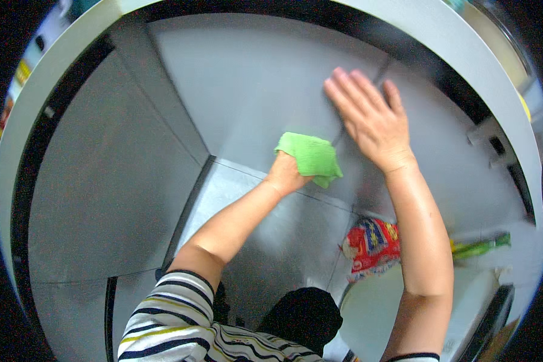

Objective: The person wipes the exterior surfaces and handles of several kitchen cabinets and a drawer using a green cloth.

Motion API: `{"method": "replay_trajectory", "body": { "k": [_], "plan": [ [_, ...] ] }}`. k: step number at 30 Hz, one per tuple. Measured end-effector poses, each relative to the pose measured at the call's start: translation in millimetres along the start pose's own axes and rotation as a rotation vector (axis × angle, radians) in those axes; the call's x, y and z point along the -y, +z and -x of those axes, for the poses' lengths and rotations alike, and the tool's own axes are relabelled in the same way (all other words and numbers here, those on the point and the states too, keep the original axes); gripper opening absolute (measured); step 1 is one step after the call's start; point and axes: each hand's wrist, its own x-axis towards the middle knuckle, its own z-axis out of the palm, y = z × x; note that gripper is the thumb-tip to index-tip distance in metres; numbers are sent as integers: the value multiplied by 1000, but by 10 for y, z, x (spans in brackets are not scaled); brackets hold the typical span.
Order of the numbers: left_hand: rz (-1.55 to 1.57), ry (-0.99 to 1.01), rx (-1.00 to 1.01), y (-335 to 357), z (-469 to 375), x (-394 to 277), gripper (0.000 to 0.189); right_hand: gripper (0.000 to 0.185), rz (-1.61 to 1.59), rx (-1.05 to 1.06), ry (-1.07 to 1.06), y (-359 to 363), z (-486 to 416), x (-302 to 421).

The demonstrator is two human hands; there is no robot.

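A green cloth (311,156) lies under and over the fingers of my left hand (287,174), which presses it towards a smooth grey cabinet panel (240,86). The cloth hides most of those fingers, so their grip shows only in part. Higher and to the right is my right hand (373,117), with its fingers spread and nothing in them, over the same grey front near a vertical seam. Whether its palm touches the panel cannot be told.
A red printed bag (373,244) stands on the floor by my right forearm, partly hidden. Beside it are a pale round-edged container (371,312) and a green package (482,248). A pale countertop edge (493,77) curves above the panels. Grey floor tiles (262,226) lie below.
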Motion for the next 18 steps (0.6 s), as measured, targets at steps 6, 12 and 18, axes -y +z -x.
{"method": "replay_trajectory", "body": {
  "k": [6,12,18],
  "plan": [
    [9,-104,-557,-591,-486,616,34,54,276,-71,28,179,-105,28],
    [190,-499,-771,-1243,-819,1515,20,50,339,-79,23,257,-58,-1],
    [-271,-461,-875,-937,-1028,1408,45,49,328,-50,18,327,-107,18]
  ]
}}
